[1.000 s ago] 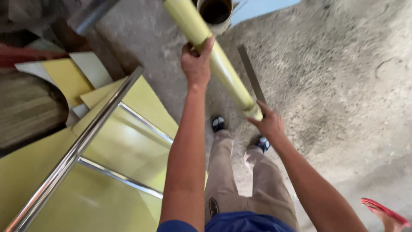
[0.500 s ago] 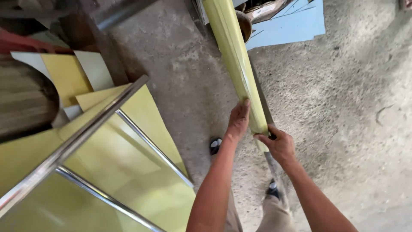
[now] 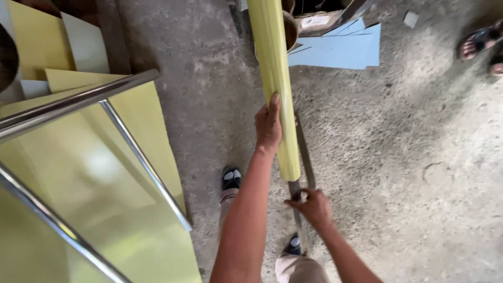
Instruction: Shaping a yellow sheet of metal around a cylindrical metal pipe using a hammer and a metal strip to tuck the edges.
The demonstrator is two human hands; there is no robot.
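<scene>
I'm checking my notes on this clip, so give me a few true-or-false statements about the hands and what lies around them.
1. The left hand grips the yellow roll. True.
2. The right hand holds the roll's top end. False: it holds a grey metal strip below the roll's lower end.
3. Blue sheets lie on the floor. True.
4. The yellow panels are right of the roll. False: they are on the left, under chrome tubes.

Left hand (image 3: pixel 269 126) raised, fingers extended, right hand (image 3: pixel 313 206) lower, curled
</scene>
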